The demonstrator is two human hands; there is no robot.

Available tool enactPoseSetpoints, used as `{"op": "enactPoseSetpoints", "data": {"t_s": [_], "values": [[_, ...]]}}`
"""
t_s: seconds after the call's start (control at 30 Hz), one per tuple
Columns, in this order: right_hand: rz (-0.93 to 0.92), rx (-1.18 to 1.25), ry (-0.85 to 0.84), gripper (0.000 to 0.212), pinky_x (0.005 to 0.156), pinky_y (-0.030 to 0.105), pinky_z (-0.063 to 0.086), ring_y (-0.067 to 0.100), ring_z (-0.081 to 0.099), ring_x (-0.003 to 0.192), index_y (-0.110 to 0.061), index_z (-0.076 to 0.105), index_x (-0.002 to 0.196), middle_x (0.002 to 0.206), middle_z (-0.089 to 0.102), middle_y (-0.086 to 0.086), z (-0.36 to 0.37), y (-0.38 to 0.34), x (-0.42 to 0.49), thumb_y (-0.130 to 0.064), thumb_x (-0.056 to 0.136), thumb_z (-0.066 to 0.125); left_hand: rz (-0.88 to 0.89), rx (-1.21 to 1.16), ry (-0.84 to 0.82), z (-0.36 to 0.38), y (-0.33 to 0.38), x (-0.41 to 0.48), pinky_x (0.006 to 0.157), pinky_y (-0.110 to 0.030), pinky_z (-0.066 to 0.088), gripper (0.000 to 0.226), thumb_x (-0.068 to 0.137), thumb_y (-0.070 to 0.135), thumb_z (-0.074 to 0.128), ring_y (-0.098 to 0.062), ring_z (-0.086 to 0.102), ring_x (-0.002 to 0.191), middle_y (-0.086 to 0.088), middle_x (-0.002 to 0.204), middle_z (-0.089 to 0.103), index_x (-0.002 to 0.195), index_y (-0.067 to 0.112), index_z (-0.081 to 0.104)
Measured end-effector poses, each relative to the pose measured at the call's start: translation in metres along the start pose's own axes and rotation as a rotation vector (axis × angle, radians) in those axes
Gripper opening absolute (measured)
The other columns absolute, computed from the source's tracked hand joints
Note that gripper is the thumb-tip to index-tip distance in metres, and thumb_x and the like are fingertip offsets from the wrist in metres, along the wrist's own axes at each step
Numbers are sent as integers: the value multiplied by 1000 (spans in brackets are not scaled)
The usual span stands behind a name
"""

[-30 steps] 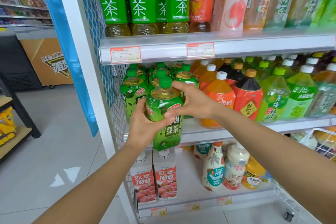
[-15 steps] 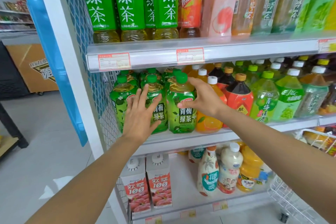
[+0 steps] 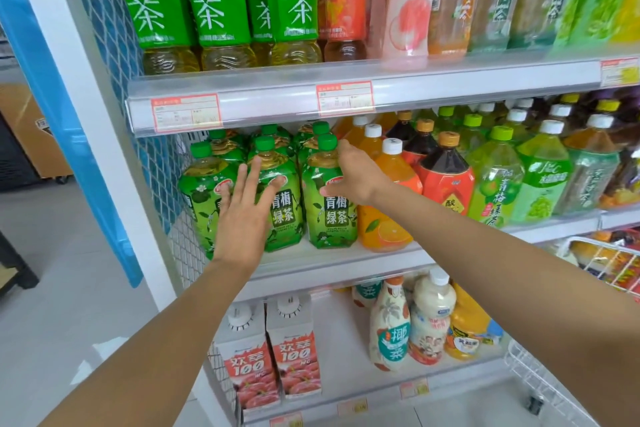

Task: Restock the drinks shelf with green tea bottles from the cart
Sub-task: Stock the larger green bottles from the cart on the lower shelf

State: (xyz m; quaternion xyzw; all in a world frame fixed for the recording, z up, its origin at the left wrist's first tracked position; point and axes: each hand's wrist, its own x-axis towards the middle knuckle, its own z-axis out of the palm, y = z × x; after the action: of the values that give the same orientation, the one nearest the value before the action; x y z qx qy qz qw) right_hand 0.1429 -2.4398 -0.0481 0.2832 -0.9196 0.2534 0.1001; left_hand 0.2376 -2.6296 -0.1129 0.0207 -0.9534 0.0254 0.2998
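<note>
Green tea bottle [image 3: 330, 215]: is standing upright at the front of the middle shelf [image 3: 346, 262], rightmost of three green bottles and just beside the orange juice bottle [image 3: 388, 218].
Change: a second ago both hands were carrying it in front of the shelf. It is now resting on the shelf, so this placement is judged nearly complete.
Appearance: green cap, amber tea showing at the shoulder, green label facing outward.
Right hand [image 3: 356, 177]: the grip is clamping the bottle's shoulder, thumb on the label.
Left hand [image 3: 246, 218]: the grip is apart, fingers straight, lying before the neighbouring bottle [image 3: 282, 215]; contact cannot be told.
Cart [image 3: 609, 248]: its wire rim is showing at the right edge.
</note>
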Motion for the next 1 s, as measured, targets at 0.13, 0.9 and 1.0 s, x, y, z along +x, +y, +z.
{"op": "enactPoseSetpoints", "data": {"t_s": [0.13, 0.9, 1.0], "values": [[11, -152, -23, 98, 116, 37, 23, 37, 19, 144, 9, 21, 143, 152, 26, 25, -9, -7, -3, -33, 76, 78, 10, -35, 21, -7, -1, -6, 119, -54, 11, 81, 78, 3, 70, -32, 2, 149, -9, 162, 2, 146, 26, 33], [843, -143, -672, 32, 90, 29, 47, 15, 55, 91, -15, 65, 109, 100, 62, 2, -166, 291, -381, -26, 81, 74, 1001, -826, -369, 70, 391, -113, 113, -56, 23, 57, 96, 49, 41, -28, 19, 147, -6, 157, 26, 148, 29, 33], [1003, -131, -818, 30, 68, 30, 57, 16, 58, 77, -18, 57, 108, 104, 48, 2, -168, 303, -402, -14, 82, 72, 979, -838, -345, 64, 401, -114, 117, -53, 13, 58, 96, 46, 40, -26, 15, 148, -5, 158, 25, 150, 28, 30]]}}
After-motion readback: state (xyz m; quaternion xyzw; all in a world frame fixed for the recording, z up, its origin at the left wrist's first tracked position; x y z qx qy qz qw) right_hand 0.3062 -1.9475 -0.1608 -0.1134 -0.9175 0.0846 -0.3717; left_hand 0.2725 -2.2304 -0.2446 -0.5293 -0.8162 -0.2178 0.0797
